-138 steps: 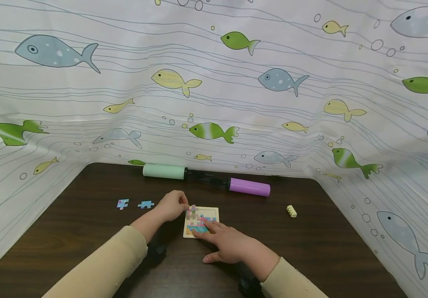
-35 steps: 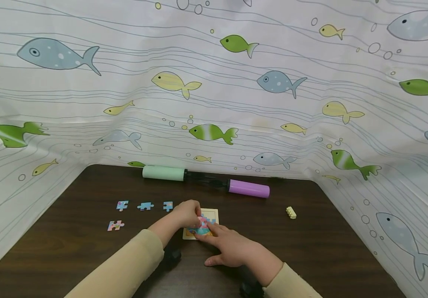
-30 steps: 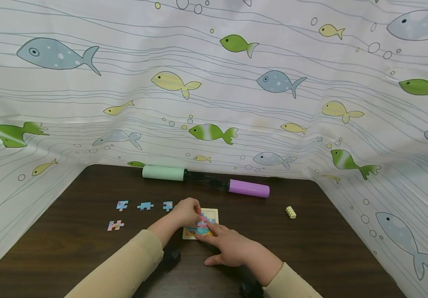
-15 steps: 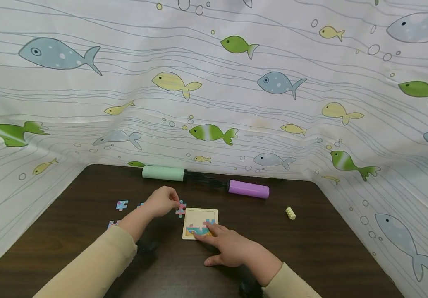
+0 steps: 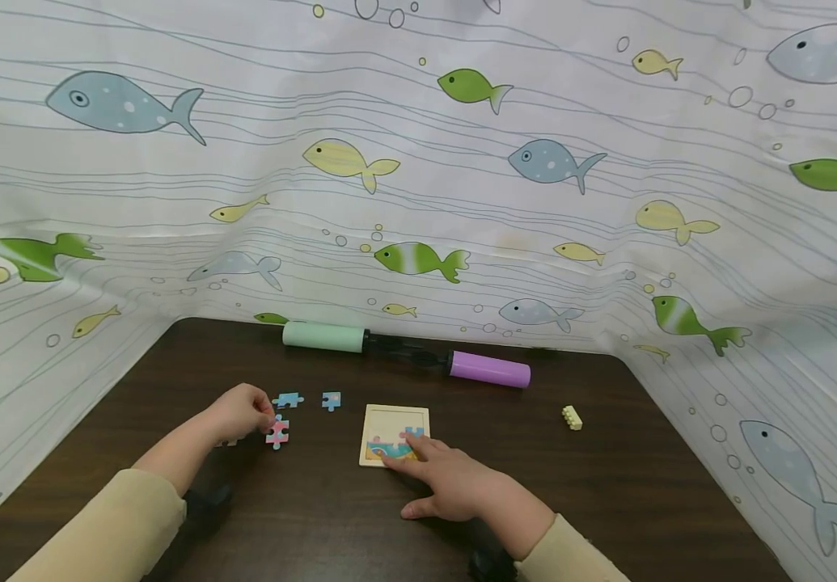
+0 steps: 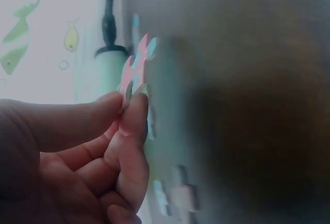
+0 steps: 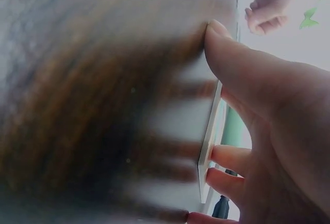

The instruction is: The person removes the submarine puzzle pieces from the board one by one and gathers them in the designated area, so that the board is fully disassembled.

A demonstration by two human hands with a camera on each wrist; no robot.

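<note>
On the left of the dark table [image 5: 607, 501], the left hand [image 5: 238, 412] pinches a pink and blue puzzle piece [image 5: 276, 432] between thumb and fingers [image 6: 135, 115], holding it just over the table surface. In the left wrist view the piece [image 6: 136, 64] stands up from the fingertips, edge on to the camera. Just beyond that hand, toward the far side, lie two loose blue pieces, one [image 5: 287, 399] close to the knuckles and another [image 5: 330, 400] a little to its right. A further pale piece [image 5: 226, 441] peeks out under the left hand.

Near the middle sits a small square puzzle board [image 5: 394, 435], partly filled along its near edge. The right hand [image 5: 447, 478] rests on it with straight fingers pressing the near right corner, thumb on the table; it grips nothing.

Along the far edge, against the fish-print cloth [image 5: 418, 162], lies a pump with a green handle [image 5: 323, 336] at the left and a purple barrel [image 5: 489, 369] at the right. Further right, well apart from the board, is a small cream building brick [image 5: 572, 417].
</note>
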